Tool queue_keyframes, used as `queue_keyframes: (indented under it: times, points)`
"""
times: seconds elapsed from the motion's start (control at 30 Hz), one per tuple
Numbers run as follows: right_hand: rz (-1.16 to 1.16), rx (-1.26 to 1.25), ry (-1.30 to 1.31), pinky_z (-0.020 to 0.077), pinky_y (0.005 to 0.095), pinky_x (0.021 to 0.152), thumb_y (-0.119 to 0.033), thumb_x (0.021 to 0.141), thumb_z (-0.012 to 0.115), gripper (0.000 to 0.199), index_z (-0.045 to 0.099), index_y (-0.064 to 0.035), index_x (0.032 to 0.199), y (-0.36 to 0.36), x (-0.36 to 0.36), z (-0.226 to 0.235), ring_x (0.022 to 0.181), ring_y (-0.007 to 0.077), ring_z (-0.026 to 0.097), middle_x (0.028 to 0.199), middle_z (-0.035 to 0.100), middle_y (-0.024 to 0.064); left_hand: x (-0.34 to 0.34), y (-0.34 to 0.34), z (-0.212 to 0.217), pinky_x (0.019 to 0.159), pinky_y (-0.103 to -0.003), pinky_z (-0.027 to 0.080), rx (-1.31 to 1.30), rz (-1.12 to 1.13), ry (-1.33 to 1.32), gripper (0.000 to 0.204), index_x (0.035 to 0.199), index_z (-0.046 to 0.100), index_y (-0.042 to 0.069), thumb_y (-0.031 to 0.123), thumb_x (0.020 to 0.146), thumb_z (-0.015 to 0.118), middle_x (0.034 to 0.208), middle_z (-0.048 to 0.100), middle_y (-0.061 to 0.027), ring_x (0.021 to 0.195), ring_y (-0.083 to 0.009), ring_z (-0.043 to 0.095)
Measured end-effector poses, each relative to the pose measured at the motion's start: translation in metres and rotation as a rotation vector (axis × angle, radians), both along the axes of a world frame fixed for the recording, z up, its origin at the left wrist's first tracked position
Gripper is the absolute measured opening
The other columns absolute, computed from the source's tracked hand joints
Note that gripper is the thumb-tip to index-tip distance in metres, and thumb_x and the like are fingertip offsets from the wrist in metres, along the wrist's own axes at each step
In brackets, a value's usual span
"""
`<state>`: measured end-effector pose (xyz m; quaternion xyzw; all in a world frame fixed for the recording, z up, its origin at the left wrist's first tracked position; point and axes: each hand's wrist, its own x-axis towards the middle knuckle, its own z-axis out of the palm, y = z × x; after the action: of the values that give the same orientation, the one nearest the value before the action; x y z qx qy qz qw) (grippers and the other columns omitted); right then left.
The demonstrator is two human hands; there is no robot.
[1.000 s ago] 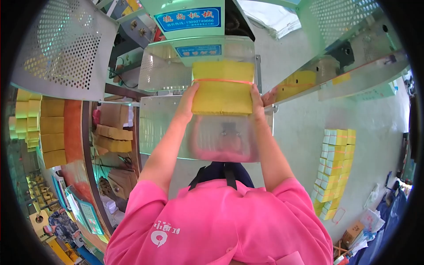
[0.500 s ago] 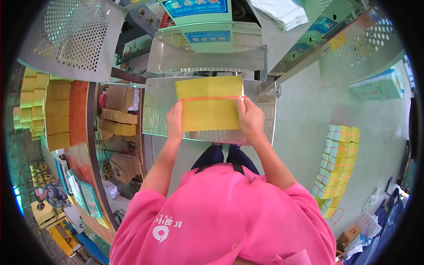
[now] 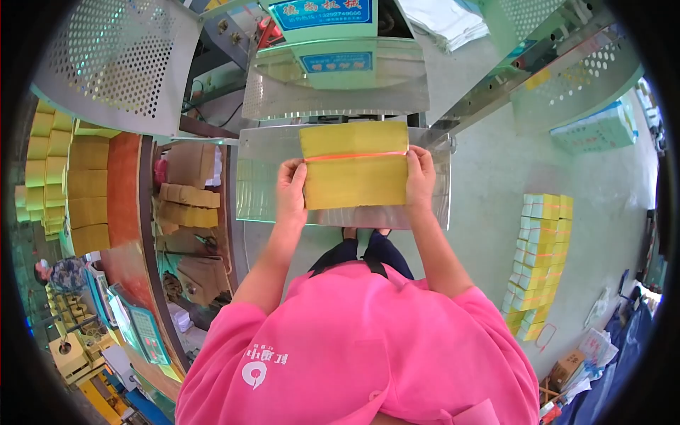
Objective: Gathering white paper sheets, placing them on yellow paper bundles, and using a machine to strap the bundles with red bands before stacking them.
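yellow paper, a thick rectangular bundle (image 3: 354, 166) crossed by a thin orange band (image 3: 354, 156), sits just above the middle of the frame, held flat over a shiny metal table (image 3: 251, 188). the left hand (image 3: 292, 190) clasps the bundle's left edge with its fingers curled round it, and the right hand (image 3: 420, 177) clasps the right edge the same way, so each grip is closed on the bundle, one on either side. the band runs from side to side across the bundle's upper half, just above the thumbs. the bundle lies over the table's middle, and the bare metal shows to its left and along its lower edge. behind the table, toward the top of the frame, stands a green machine (image 3: 322, 35) with a curved metal guard (image 3: 333, 88) in front of it. a perforated metal panel (image 3: 117, 60) fills the upper left. at the left edge, stacks of yellow paper (image 3: 67, 177) are piled beside an orange-brown surface, and brownish bundles (image 3: 185, 205) lie on a shelf just left of the table. on the pale floor (image 3: 496, 184) at the right, a tall pile of yellow and pale blue packs (image 3: 538, 262) stands well apart from the table. the person's pink shirt (image 3: 354, 347) takes up the lower middle of the frame, with both forearms reaching up from it to the bundle.
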<state>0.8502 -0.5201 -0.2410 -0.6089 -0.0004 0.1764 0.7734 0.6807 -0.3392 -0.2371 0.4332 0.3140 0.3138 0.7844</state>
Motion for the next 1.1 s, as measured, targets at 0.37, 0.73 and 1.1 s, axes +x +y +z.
queue_keyframes:
  times: [0.37,0.73,1.1]
  points:
    - [0.086,-0.249,0.061,0.0453,0.0236,0.066,-0.02,0.095,0.057,0.018,0.062,-0.0032,0.092,-0.014,0.018,-0.028,0.074,0.0071,0.055,0.083,0.06,-0.0007,-0.018,0.027,-0.003,0.088,-0.026,0.042,0.232,-0.217,0.159,0.011,0.105,0.057,0.007,0.009,0.095,0.06,0.099,0.058,0.0007,0.093,-0.0094,0.053]
    - [0.206,-0.11,0.067,0.0469,0.0254,0.085,-0.015,0.096,0.053,0.027,0.065,0.0001,0.116,0.001,0.017,0.029,0.095,0.0118,0.06,0.105,0.067,0.0051,0.011,0.016,0.032,0.099,-0.033,0.043,-0.201,-0.263,0.168,0.051,0.131,0.051,0.004,0.045,0.105,0.034,0.123,0.058,-0.0054,0.114,-0.0148,0.054]
    - [0.158,0.027,0.129,0.0442,0.0272,0.095,-0.011,0.097,0.052,0.036,0.055,-0.0024,0.133,-0.021,0.007,0.014,0.113,0.013,0.056,0.124,0.061,0.0071,-0.032,0.032,-0.035,0.112,-0.035,0.028,0.212,-0.559,0.224,0.057,0.148,0.034,0.002,0.036,0.103,0.042,0.147,0.042,-0.0116,0.136,-0.0202,0.037]
